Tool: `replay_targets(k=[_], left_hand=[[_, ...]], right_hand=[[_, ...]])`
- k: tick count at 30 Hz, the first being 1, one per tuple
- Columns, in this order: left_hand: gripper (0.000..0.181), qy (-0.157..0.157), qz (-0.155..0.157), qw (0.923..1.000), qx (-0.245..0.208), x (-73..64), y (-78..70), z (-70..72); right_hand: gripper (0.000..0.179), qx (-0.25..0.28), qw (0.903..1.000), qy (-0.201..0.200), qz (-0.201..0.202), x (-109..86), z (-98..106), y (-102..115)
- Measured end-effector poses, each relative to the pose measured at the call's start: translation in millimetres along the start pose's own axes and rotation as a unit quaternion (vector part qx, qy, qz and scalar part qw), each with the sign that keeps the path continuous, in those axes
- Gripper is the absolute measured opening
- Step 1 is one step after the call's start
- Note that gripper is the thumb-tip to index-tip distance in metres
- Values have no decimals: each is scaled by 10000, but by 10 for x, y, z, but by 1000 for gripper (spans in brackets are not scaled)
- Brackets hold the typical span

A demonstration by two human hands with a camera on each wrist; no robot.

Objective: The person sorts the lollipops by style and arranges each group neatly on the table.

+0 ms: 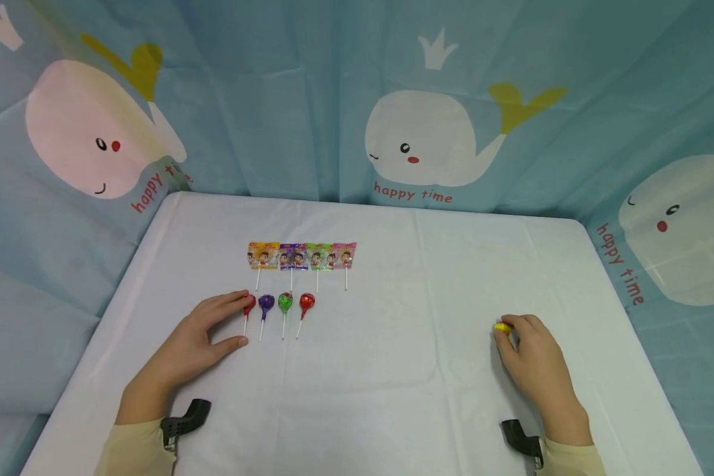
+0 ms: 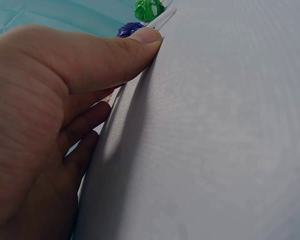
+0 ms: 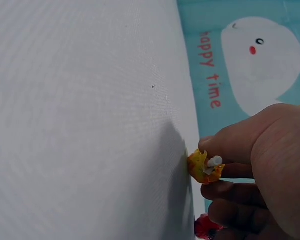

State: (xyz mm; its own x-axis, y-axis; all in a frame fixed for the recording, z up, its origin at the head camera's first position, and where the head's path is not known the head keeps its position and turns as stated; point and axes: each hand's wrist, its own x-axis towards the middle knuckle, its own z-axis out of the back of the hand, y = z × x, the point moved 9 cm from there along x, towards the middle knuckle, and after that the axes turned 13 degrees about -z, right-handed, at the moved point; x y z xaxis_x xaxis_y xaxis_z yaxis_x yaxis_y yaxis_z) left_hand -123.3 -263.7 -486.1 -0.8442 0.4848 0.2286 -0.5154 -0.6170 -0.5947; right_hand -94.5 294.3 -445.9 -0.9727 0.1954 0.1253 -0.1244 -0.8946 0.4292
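On the left of the table, my left hand (image 1: 193, 344) touches the head of the leftmost red lollipop (image 1: 250, 305) with its fingertips. Its thumb (image 2: 115, 55) lies near the lower end of that stick. Beside it in a row are a purple lollipop (image 1: 266, 303), a green lollipop (image 1: 285, 302) and another red lollipop (image 1: 307, 301). Over on the right, my right hand (image 1: 535, 357) pinches a yellow-wrapped lollipop (image 3: 205, 167) between thumb and fingers; its white stick end points at the right wrist camera. A red wrapped thing (image 3: 207, 227) shows partly behind those fingers.
Above the row lie flat-wrapped lollipops: orange (image 1: 263, 254), purple (image 1: 293, 256), green (image 1: 320, 256) and pink (image 1: 345, 254), sticks toward me. A white cloth covers the table (image 1: 381, 370). Blue whale-print curtains (image 1: 309, 132) hang around its back and sides.
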Motion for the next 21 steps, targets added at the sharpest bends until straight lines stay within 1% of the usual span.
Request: replay_targets(k=[9,16,21], left_hand=[[78,-95,-163,9998,-64,-5,-10,4],[77,-51,-103,9999,-25,-4,11,-5],[77,-49,-137,9999,20,4,22,-6]], right_hand=[[28,-97,9999,126,-52,9,-20,-23],[30,-141,9994,263,-154,22,-18,-18],[31,-153,9990,394,-169,39,-25,9]])
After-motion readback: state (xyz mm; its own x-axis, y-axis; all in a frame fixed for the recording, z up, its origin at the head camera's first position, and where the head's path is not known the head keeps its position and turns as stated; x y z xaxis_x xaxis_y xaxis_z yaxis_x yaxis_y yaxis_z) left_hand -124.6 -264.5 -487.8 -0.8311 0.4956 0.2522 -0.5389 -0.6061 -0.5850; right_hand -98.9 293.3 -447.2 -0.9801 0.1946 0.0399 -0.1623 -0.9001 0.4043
